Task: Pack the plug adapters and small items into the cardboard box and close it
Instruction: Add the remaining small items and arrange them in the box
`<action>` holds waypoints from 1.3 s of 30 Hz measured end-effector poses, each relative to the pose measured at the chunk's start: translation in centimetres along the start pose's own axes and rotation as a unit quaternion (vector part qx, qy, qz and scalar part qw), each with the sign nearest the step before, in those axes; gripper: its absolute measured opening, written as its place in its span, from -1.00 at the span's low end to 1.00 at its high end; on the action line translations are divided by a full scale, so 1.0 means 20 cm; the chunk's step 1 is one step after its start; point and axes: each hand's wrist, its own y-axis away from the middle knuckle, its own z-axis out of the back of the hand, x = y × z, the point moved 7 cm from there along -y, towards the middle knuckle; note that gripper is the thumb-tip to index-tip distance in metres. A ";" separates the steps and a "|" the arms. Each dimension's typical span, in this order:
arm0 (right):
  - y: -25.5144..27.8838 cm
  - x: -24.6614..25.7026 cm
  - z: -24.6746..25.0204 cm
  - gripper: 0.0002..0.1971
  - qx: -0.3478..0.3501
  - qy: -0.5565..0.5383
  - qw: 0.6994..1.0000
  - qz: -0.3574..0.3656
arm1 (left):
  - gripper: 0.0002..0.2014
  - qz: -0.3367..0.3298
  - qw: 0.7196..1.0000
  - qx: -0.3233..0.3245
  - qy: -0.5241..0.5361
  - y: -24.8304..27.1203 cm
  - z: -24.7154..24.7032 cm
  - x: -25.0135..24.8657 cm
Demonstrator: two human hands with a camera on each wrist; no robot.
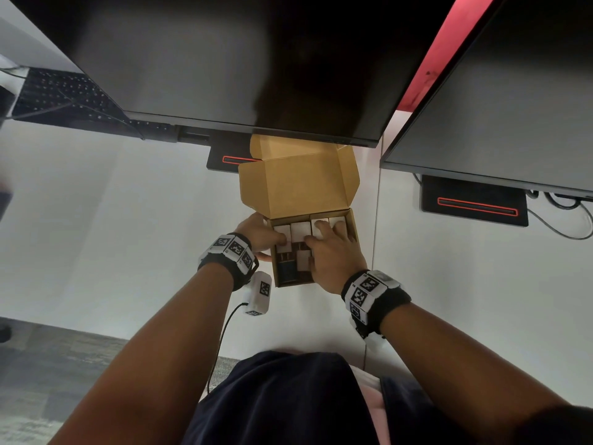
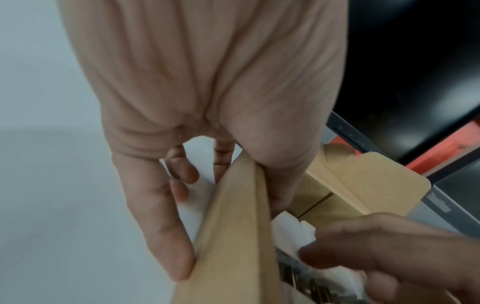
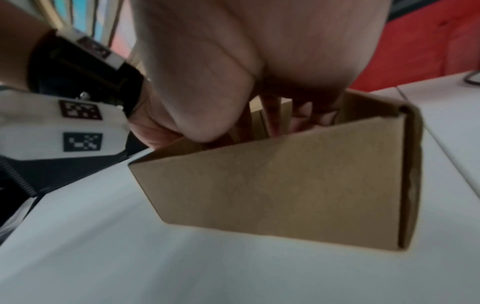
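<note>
The cardboard box [image 1: 298, 184] is plain tan-brown inside and out. The plug adapters [image 1: 300, 231] in it are white, next to one dark blue item [image 1: 287, 272]. The desk [image 1: 128, 220] is white, and the monitors [image 1: 240, 59] are black with a red strip [image 1: 446, 49] between them. The monitor base [image 1: 475, 190] is black with a thin red line. The wristbands [image 1: 367, 291] are black and carry white blocks printed with black-and-white square codes. The floor [image 1: 48, 364] is mottled grey.
</note>
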 end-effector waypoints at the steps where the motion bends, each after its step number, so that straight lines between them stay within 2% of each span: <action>1: 0.00 0.00 0.00 -0.62 -0.005 0.006 1.000 0.001 | -0.45 -0.001 1.000 -0.001 -0.001 -0.01 0.00 0.01; 17: 0.02 -0.01 -0.01 -0.56 -0.005 0.027 0.999 0.044 | -0.46 -0.008 1.000 -0.005 0.009 -0.03 -0.01 0.02; 24: 0.08 -0.05 -0.03 -0.59 -0.023 -0.022 0.999 -0.010 | -0.39 -0.007 1.000 -0.008 0.017 0.00 0.00 0.01; 28: 0.08 -0.05 -0.03 -0.59 -0.029 -0.031 0.999 -0.011 | -0.31 -0.007 1.000 -0.008 0.013 0.00 0.00 0.00; 39: 0.03 -0.07 0.00 -0.56 -0.024 -0.075 0.997 -0.015 | -0.47 -0.002 0.999 -0.011 0.042 0.05 0.00 -0.01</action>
